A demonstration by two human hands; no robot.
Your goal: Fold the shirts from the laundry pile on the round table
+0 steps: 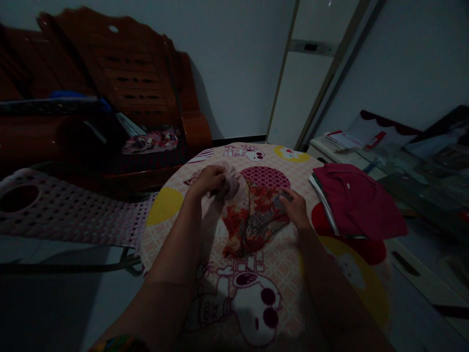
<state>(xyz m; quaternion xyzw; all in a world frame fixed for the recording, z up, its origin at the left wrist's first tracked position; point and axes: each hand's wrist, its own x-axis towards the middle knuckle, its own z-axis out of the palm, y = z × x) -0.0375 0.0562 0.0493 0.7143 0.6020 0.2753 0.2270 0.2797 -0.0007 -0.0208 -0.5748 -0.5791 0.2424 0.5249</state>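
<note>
A thin cloth (252, 220) with a red, orange and grey pattern lies spread and wrinkled on the round table, between my two hands. I cannot tell whether it is a scarf or a garment. At its far left, my left hand (210, 182) is closed on a bunched, pale, ruffled part (230, 181); whether that belongs to the same cloth is unclear. On the right side my right hand (295, 206) pinches a greyish edge of the patterned cloth, fingers pressed together.
A cartoon-print tablecloth (289, 274) covers the table. Folded clothes, a magenta one (359, 200) on top, lie at its right edge. A woven chair (80, 210) stands left, a carved wooden bench (135, 78) behind. Papers (340, 141) lie on a cabinet at right.
</note>
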